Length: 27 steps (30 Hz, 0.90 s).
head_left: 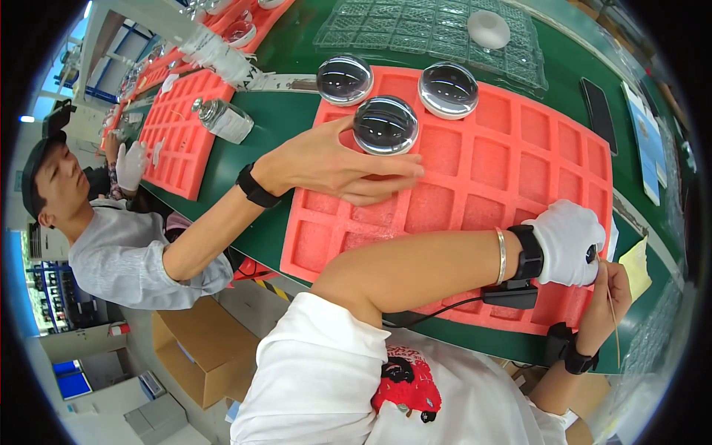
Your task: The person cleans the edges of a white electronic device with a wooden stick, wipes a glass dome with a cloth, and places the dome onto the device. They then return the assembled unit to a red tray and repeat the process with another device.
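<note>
My left hand (567,243), in a white glove, is closed round a small dark round piece (591,254) at the right edge of the pink foam tray (482,199). My bare right hand (612,291) pinches a thin wooden stick (615,326), its upper tip close to the dark piece. Much of the dark piece is hidden by the glove. Far from my hands, a co-worker's bare hand (348,165) reaches in from the left, its fingers curved beside a clear glass ball (386,124) on the tray. Two more glass balls (449,89) (345,79) stand behind it on pale bases.
Clear plastic trays (415,30) lie at the back with a white round piece (488,30). A phone (598,115), blue booklet (644,141) and yellow paper (635,268) are at right. A glass bottle (222,120) stands left, near another pink tray (178,133) and the co-worker (133,252).
</note>
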Tool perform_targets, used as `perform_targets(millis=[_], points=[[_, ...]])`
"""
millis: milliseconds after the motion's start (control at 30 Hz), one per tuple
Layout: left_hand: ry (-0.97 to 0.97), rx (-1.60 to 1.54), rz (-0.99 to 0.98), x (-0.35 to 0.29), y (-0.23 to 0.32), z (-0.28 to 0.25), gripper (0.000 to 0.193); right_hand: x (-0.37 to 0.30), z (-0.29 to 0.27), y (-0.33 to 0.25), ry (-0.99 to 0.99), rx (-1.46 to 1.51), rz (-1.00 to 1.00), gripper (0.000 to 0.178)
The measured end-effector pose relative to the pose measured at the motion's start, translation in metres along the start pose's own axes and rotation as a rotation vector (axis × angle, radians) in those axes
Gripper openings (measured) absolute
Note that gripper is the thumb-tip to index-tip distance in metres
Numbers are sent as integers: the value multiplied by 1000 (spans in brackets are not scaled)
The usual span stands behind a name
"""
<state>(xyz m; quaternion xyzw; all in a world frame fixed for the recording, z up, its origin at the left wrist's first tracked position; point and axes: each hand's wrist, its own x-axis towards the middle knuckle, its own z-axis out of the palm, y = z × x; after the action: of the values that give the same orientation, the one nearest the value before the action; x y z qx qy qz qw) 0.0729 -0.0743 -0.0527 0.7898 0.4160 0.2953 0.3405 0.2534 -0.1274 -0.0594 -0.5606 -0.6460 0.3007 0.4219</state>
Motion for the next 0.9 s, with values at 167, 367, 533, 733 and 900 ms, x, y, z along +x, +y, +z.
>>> perform_targets(millis=[167, 367, 533, 733, 900], points=[[-48, 39, -33, -1, 4, -3, 24, -1, 0, 4, 38, -27, -25, 14], [20, -7, 13, -5, 4, 2, 24, -4, 1, -1, 64, -29, -56, 15], [24, -51, 35, -5, 4, -1, 24, -5, -2, 0, 39, -34, -37, 16], [15, -27, 49, -5, 0, -2, 27, -5, -4, 1, 68, -47, -42, 13], [-27, -2, 27, -2, -5, -3, 30, -3, -2, 2, 89, -75, -46, 15]])
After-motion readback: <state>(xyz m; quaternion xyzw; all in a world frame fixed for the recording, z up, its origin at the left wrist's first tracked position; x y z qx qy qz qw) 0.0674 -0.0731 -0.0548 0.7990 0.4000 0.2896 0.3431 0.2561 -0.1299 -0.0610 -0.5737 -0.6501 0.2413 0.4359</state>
